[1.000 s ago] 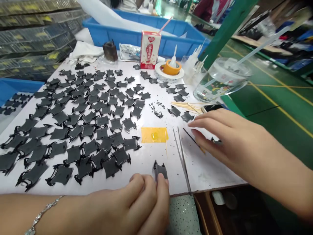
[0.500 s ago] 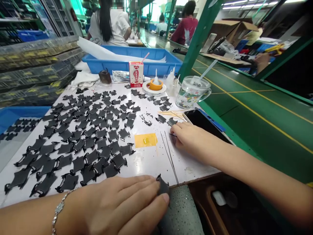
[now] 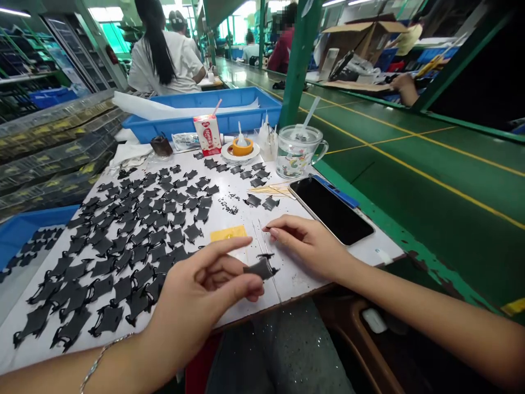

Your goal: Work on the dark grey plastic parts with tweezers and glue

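My left hand (image 3: 205,290) is raised over the table's front edge, with thumb and fingers pinched on one small black flat part (image 3: 261,268) that has curled tabs. My right hand (image 3: 305,241) rests on the white tabletop (image 3: 295,276) just right of the tweezers (image 3: 262,246), fingers curled together on a thin dark stick that barely shows. A yellow sticky patch (image 3: 228,233) lies just beyond my left fingers. Several rows of identical black parts (image 3: 135,235) cover the left and middle of the table.
A phone (image 3: 330,209) lies face up at the right edge beside a bundle of toothpicks (image 3: 270,190). Farther back stand a glass cup (image 3: 297,151), an orange glue cap on a tape roll (image 3: 241,148), a milk carton (image 3: 207,134) and a blue bin (image 3: 205,112). People work behind.
My left hand lifted the black part off the table edge and turned palm inward. My right hand slid toward the tweezers. The view tilted up and back.
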{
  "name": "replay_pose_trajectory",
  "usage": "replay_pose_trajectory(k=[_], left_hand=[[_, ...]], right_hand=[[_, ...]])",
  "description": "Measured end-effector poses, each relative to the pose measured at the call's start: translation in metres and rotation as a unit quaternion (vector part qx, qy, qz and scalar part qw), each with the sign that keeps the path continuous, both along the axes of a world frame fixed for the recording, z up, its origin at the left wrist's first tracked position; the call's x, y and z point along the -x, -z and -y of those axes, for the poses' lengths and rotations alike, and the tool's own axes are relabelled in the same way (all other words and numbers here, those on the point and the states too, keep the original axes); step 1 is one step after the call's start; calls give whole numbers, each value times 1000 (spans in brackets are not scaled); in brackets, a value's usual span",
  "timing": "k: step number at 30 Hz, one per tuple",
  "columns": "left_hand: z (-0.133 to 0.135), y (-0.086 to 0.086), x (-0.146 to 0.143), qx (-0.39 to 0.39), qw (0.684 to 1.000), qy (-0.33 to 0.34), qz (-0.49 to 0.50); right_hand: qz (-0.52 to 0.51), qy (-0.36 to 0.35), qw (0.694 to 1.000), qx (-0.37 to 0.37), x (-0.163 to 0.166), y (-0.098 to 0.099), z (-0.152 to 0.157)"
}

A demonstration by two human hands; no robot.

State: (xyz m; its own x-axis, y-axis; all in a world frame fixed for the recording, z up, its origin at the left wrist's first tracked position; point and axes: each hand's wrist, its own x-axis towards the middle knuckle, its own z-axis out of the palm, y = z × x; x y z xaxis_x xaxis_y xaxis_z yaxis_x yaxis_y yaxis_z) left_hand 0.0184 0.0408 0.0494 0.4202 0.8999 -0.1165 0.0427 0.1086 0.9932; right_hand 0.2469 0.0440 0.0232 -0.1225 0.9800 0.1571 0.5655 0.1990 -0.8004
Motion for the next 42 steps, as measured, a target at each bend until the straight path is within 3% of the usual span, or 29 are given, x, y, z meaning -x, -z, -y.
replay_pose_trajectory(k=[2, 5, 13, 18, 32, 42], left_hand=[[-4, 2, -11, 109, 994, 21, 23], [-7, 5, -20, 158, 985, 39, 49], [-7, 23, -28, 169, 982, 58, 67], [-9, 24, -31, 182, 979, 63, 67], [-8, 20, -32, 182, 981, 60, 41], [-4, 22, -30, 176, 983, 58, 15]], right_hand=[[-46, 1, 999, 23, -1, 0, -1], [-97, -4, 994, 55, -2, 1, -3], [-195, -17, 969, 149, 2, 3, -2], [-251, -30, 954, 160, 7, 2, 0], [-239, -27, 964, 111, 7, 8, 0], [-222, -15, 964, 148, 9, 5, 0]])
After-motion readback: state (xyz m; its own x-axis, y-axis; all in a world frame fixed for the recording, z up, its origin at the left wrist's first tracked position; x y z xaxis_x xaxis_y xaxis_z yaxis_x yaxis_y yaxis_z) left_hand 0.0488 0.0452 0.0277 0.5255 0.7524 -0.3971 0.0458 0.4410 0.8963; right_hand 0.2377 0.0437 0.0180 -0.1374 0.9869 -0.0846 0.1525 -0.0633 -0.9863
